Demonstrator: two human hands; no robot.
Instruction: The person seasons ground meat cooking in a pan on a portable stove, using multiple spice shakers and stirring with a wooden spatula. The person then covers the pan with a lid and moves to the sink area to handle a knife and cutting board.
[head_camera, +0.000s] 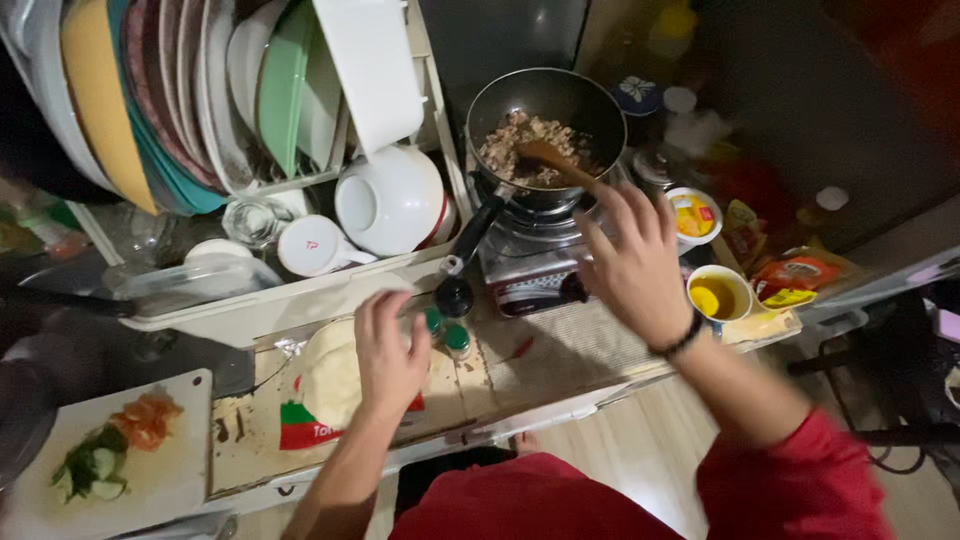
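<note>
Head view: left hand (388, 362) flat, fingers spread, resting on tortilla pack (325, 385) on surface (560, 350). Right hand (632, 262) open, holding nothing, near spoon (556, 160) in pan (545, 125) of mince on stove (525, 262).

Under my left hand (388, 362), at seven o'clock, lies a flat tortilla packet (318, 395), clear with red and green print. At three o'clock sit crumpled red-and-yellow sachets (790, 280). Two small green-capped jars (447, 335) stand near the middle.
</note>
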